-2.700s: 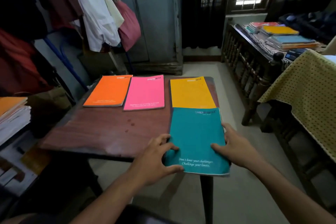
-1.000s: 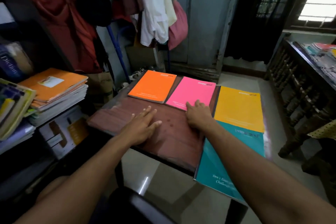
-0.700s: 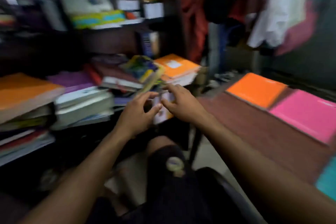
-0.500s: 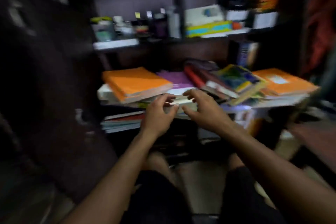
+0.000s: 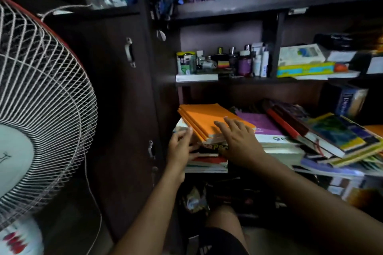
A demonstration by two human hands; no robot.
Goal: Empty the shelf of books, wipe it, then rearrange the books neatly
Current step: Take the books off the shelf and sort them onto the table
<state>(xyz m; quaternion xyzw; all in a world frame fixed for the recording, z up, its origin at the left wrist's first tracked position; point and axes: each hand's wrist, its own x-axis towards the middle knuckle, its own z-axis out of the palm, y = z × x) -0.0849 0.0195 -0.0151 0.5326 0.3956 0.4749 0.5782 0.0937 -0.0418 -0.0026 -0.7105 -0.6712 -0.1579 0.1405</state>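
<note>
Lifting orange books (image 5: 209, 119), topmost on left pile of shelf (image 5: 248, 80). Right hand (image 5: 238, 141) flat on cover, fingers straight, slightly spread. Left hand (image 5: 181, 147) curled at pile's left edge; grip unclear. Best taken from both sides, kept level; leaning pile (image 5: 331, 138) alongside could slide.

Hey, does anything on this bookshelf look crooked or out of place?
Yes. On the lower shelf, right of the orange notebooks, the red-spined book and the blue-and-yellow book lie tilted, leaning over other books instead of stacked flat. Their corners overhang the shelf's front edge.
</note>
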